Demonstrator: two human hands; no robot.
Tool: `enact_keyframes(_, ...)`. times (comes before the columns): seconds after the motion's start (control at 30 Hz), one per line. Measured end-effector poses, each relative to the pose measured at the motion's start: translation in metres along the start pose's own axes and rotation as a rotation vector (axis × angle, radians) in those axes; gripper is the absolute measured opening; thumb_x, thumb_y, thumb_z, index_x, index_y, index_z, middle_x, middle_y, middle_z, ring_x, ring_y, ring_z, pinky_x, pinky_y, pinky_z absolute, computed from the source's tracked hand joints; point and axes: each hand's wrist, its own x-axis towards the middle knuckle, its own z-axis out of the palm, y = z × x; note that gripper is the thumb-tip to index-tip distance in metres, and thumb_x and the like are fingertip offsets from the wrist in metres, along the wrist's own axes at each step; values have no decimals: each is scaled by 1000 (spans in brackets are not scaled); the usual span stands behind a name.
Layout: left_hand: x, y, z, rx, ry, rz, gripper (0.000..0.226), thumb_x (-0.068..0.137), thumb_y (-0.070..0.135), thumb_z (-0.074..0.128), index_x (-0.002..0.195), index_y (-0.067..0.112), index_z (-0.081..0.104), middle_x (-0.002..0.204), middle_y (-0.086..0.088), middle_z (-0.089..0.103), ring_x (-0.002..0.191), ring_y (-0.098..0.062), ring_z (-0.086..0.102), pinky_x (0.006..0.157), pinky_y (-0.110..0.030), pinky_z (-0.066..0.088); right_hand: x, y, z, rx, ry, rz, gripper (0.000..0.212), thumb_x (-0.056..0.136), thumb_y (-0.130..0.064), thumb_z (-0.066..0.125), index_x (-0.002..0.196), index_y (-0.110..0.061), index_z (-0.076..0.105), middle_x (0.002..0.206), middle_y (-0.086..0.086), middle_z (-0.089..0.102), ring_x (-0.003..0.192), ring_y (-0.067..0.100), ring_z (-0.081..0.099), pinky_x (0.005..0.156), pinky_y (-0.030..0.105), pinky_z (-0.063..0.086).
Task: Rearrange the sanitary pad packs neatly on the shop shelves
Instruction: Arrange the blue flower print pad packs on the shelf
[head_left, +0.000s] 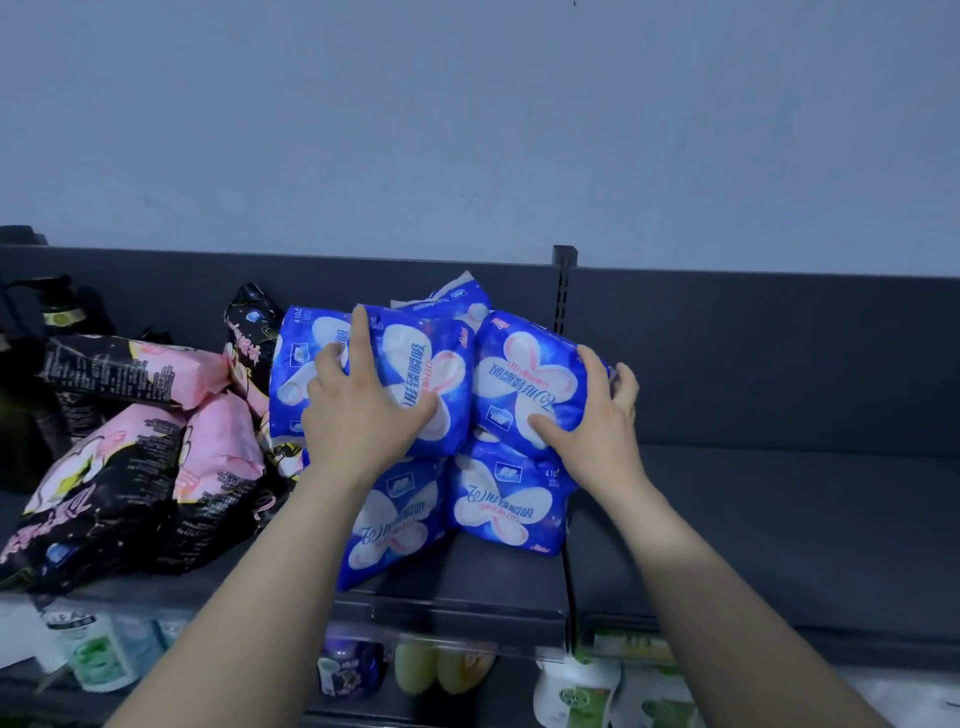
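Several blue sanitary pad packs with white flower prints are piled on the dark top shelf. My left hand grips the upper middle blue pack, fingers over its left edge and thumb on its front. My right hand grips the upper right blue pack, fingers round its right side and thumb on its front. Two more blue packs lie under them, and another sticks up behind. Pink and black pad packs lie in a loose heap to the left.
Dark bottles stand at the far left of the shelf. A slotted upright post divides the shelf bays; the right bay is bare. Bottles and pouches fill the lower shelf. A grey wall rises behind.
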Motion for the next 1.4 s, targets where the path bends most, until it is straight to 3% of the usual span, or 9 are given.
enact_keyframes(0.5, -9, -4, -12, -163, -40, -71, 112, 71, 60, 72, 151, 35, -3, 151, -13, 27, 134, -34, 36, 97, -50, 40, 4, -5, -12, -72, -20, -6, 87, 83, -33, 72, 150, -33, 16, 157, 11, -5, 144, 28, 16, 114, 46, 28)
enact_keyframes(0.63, -2, -7, -11, -227, -49, -118, 103, 70, 62, 71, 150, 29, 15, 143, -10, 44, 125, -32, 48, 96, -47, 45, 7, -4, -13, -67, -21, -9, 87, 83, -33, 72, 150, -32, 17, 157, 11, -5, 144, 26, 16, 114, 47, 28)
enact_keyframes(0.83, 7, 6, -7, 38, -17, -198, 90, 71, 78, 58, 137, 21, 35, 129, -16, 50, 116, -38, 51, 77, -41, 38, 9, -1, -9, -71, -44, 13, 87, 82, -35, 72, 149, -36, 16, 158, 9, -3, 144, 30, 16, 114, 48, 27)
enact_keyframes(1.03, 14, 9, -3, -75, -125, -251, 105, 64, 77, 64, 145, 27, 22, 138, -15, 41, 120, -41, 49, 92, -49, 45, 10, -1, -14, -115, -26, 33, 85, 83, -37, 70, 150, -36, 16, 157, 12, -1, 144, 31, 16, 115, 47, 24)
enact_keyframes(1.4, 1, 6, -11, -125, -60, -164, 108, 66, 69, 71, 149, 22, 20, 144, -11, 39, 129, -33, 43, 95, -48, 41, 8, -1, -17, -162, -29, 49, 84, 84, -40, 68, 150, -37, 16, 157, 14, 2, 144, 31, 14, 116, 46, 21)
